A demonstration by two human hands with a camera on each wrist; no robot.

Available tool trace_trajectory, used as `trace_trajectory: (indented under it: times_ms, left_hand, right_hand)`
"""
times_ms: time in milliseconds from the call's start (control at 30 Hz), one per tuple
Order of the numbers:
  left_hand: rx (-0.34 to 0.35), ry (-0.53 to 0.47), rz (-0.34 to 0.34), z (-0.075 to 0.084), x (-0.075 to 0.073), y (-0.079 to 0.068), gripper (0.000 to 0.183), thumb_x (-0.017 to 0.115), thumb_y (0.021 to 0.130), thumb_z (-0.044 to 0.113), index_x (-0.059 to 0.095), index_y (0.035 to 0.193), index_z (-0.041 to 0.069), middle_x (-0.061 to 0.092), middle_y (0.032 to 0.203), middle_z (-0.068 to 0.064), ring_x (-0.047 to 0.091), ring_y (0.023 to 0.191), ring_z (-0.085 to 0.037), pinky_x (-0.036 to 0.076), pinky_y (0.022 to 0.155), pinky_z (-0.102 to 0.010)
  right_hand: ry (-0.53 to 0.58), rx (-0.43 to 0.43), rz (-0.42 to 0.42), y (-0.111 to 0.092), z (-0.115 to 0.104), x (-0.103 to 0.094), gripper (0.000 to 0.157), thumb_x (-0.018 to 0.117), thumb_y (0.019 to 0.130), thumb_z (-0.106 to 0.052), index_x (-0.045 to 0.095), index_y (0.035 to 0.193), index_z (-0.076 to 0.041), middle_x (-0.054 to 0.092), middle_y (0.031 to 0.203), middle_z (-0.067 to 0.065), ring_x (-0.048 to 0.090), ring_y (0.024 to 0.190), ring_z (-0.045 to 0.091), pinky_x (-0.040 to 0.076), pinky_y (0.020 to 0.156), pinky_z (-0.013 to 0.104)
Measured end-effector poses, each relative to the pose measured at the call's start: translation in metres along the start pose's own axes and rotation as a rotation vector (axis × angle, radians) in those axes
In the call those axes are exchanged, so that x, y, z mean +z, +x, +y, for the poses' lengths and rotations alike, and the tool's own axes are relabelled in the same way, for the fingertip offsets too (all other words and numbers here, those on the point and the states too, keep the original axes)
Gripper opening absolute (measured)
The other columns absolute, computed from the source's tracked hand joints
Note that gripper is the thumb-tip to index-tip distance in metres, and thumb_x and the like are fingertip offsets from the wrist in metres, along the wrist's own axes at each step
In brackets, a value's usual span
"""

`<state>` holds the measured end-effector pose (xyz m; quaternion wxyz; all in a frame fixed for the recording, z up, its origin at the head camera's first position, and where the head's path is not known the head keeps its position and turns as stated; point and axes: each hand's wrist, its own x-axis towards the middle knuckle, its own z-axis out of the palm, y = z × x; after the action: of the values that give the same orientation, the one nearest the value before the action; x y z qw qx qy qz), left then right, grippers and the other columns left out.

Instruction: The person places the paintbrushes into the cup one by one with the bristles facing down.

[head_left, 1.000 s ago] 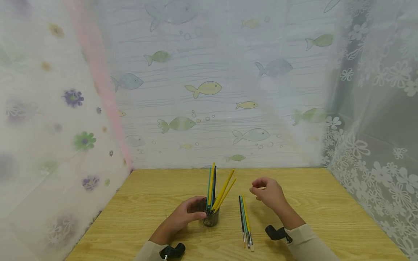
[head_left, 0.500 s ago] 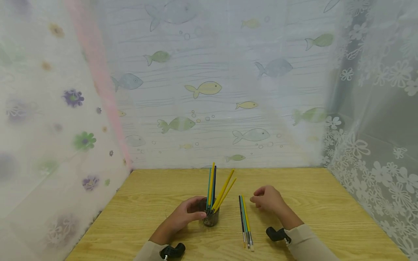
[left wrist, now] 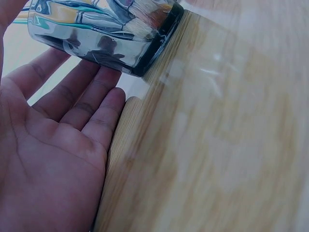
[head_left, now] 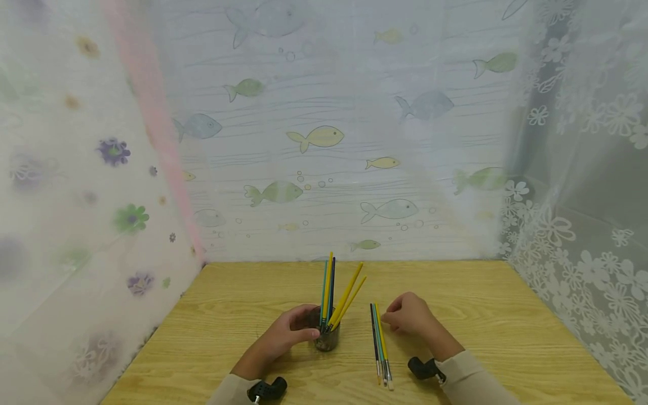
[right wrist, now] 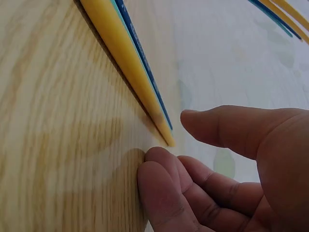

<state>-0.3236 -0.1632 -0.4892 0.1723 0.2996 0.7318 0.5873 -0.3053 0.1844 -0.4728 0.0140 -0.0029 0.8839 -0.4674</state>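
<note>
My left hand [head_left: 283,336] curls round a clear glass cup [head_left: 327,342], thumb in front and fingers behind. Several paintbrushes [head_left: 330,284] stand in the cup, bristles down, with yellow, teal and dark blue handles. The left wrist view shows the glass [left wrist: 104,48] against the fingertips and bristles inside it. On the table, a yellow paintbrush [head_left: 381,333] lies beside a teal and a dark blue one, bristles toward me. My right hand [head_left: 412,315] is at its handle end. In the right wrist view, thumb and fingers are apart near the yellow handle [right wrist: 128,60], holding nothing.
The wood-grain table [head_left: 228,292] meets a fish-print curtain [head_left: 324,169] at its back edge. Flower-print sheets hang on both sides. A black wrist mount [head_left: 424,368] sits on the right sleeve, another [head_left: 268,389] on the left.
My right hand has come down and left, from beside the loose paintbrushes to the yellow handle's end. The left hand, the cup and the brushes have not moved.
</note>
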Motion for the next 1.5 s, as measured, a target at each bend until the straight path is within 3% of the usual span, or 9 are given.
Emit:
trace_trajectory:
  times_ms: [600,1100,1500]
  left_hand:
    - [0.008,-0.009,-0.005,-0.001,-0.001,0.001,0.052,0.064,0.104,0.016,0.049,0.152,0.010,0.059,0.145,-0.017,0.061,0.128,-0.022,0.054,0.101,-0.031]
    - [0.028,-0.013,-0.011,-0.004,-0.001,0.002,0.051,0.066,0.103,0.016,0.050,0.151,0.009,0.059,0.143,-0.018,0.062,0.126,-0.021,0.054,0.101,-0.031]
    - [0.056,-0.012,-0.018,-0.006,-0.002,0.003,0.051,0.066,0.103,0.017,0.051,0.150,0.008,0.060,0.142,-0.019,0.063,0.125,-0.020,0.054,0.101,-0.031]
  right_hand:
    - [-0.127,-0.047,-0.022,-0.011,-0.016,0.016,0.020,0.090,0.081,-0.016,0.077,0.089,-0.003,0.069,0.073,0.004,0.065,0.058,0.016,0.055,0.055,0.031]
    - [-0.113,-0.067,0.002,-0.013,-0.019,0.017,0.033,0.092,0.075,-0.008,0.072,0.098,0.005,0.070,0.089,0.011,0.067,0.064,0.015,0.059,0.059,0.032]
    - [-0.012,-0.028,-0.018,-0.012,-0.016,0.019,0.036,0.090,0.076,-0.003,0.069,0.104,0.006,0.070,0.092,0.012,0.070,0.069,0.017,0.060,0.061,0.034]
